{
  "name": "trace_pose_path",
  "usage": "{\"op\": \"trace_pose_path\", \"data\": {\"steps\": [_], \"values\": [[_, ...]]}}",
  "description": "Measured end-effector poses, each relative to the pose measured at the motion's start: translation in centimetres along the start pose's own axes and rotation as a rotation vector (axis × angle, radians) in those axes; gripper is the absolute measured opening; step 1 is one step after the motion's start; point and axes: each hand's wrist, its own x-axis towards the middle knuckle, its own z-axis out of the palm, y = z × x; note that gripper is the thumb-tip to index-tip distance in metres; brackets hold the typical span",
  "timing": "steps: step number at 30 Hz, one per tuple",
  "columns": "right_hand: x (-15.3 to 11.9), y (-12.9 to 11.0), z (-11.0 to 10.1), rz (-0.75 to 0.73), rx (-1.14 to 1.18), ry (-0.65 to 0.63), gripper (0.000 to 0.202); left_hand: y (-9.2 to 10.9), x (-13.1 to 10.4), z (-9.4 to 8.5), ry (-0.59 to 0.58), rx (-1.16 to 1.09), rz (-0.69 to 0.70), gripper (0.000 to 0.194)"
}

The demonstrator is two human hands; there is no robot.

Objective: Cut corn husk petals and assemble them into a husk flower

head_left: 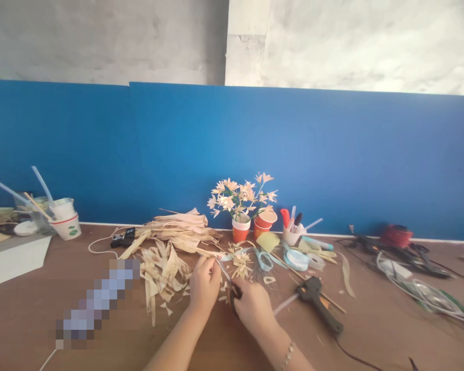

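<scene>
My right hand (253, 304) is closed round the dark handles of a pair of scissors (226, 273), whose blades point up and left. Close to the blade tips, my left hand (204, 283) is pinched, with a pale strip of dried corn husk (211, 253) showing at its fingertips. The fingers partly hide how that strip is held. Left of this hand lies a heap of cut husk pieces (164, 270), and behind it a bundle of long husks (181, 229). Small star-shaped husk petals (242, 264) lie just beyond the scissors.
Husk flowers (235, 196) stand in stacked paper cups (241, 229) at the back. A glue gun (319, 304) lies right of my right hand, near ribbon rolls (297, 259) and a cup of tools (291, 236). Cables (425, 291) clutter the right; a blurred-out object (98, 301) lies left.
</scene>
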Motion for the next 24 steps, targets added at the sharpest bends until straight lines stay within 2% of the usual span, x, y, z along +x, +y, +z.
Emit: {"op": "trace_pose_path", "data": {"steps": [8, 16, 24], "values": [[0.2, 0.3, 0.1, -0.007, 0.032, 0.012, 0.015, -0.3, -0.1, -0.1, -0.064, 0.042, 0.057, 0.030], [0.3, 0.7, 0.3, -0.019, 0.066, 0.020, 0.017, 0.0, -0.2, 0.1, -0.175, -0.047, 0.088, 0.028], [0.5, 1.3, 0.8, -0.040, 0.263, 0.064, 0.015, 0.1, -0.1, 0.1, -0.237, -0.086, 0.083, 0.030]]}}
